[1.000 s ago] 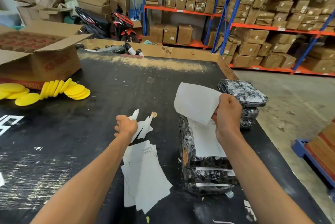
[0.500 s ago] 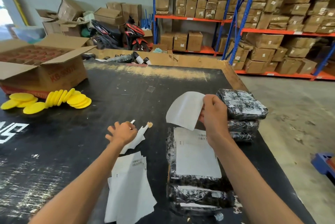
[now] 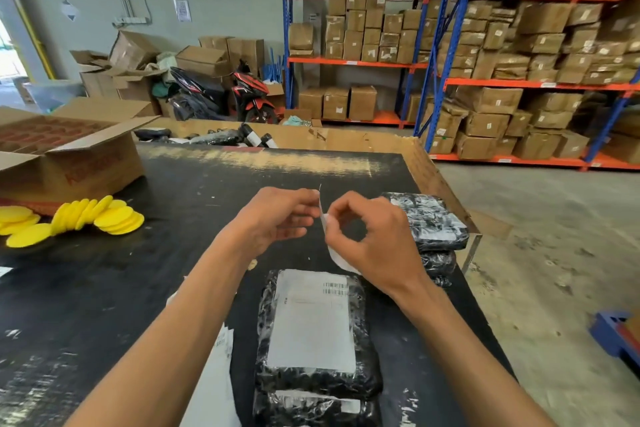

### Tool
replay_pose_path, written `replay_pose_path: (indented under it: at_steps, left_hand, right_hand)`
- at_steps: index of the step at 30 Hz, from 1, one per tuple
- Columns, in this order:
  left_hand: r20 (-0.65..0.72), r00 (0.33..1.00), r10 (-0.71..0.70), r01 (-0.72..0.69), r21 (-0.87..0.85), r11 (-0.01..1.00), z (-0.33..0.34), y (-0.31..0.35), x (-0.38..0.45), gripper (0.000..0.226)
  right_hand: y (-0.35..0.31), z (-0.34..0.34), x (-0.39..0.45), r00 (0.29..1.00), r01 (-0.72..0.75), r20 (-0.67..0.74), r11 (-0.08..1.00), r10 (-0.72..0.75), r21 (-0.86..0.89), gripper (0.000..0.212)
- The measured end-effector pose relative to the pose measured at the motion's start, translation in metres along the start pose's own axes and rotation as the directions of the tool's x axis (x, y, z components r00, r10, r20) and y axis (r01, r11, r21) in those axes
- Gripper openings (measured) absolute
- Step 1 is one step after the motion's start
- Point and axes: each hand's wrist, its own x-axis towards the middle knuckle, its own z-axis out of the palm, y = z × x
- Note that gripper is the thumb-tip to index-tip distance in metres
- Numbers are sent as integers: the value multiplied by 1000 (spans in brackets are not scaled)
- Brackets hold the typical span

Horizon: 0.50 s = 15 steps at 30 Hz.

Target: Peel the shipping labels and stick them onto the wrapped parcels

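White, thin paper is what I have between my hands: a shipping label (image 3: 329, 246) held nearly edge-on to me, above the black bench (image 3: 104, 288). My right hand (image 3: 374, 239) pinches it at the near edge with thumb and forefinger curled round, the sheet hanging down behind the palm. My left hand (image 3: 277, 219) is half curled, its fingertips meeting the label's upper edge; I judge it is picking at a corner to split the sticker from its backing, though I cannot tell whether it has a real grip yet.

The label will handle as something very light and floppy, likely to curl and cling to itself once the adhesive is bare, so I would keep to the corners and edges and stay off the sticky face.

Just below my hands, nearer to me, lies a wrapped parcel (image 3: 311, 374) in black film, soft and crinkly, already wearing a flat label (image 3: 311, 319) with barcodes. It sits on top of another parcel. To the right of my right hand is a second stack of parcels (image 3: 429, 222), the top one apparently unlabelled. Loose label sheets (image 3: 214, 374) lie under my left forearm
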Motion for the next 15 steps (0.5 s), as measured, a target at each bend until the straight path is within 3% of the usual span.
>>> replay_pose_path:
  at_steps: [6,15]
  left_hand:
    - [42,998,-45,45,-1,999,50,5,12,35]
    - [-8,999,46,-46,17,999,96,11,34,15]
  right_hand:
    - [40,-31,-10,986,158,82,965,-144,-211,8]
    - [74,-50,-24,970,238,105,945,-219,-226,5]
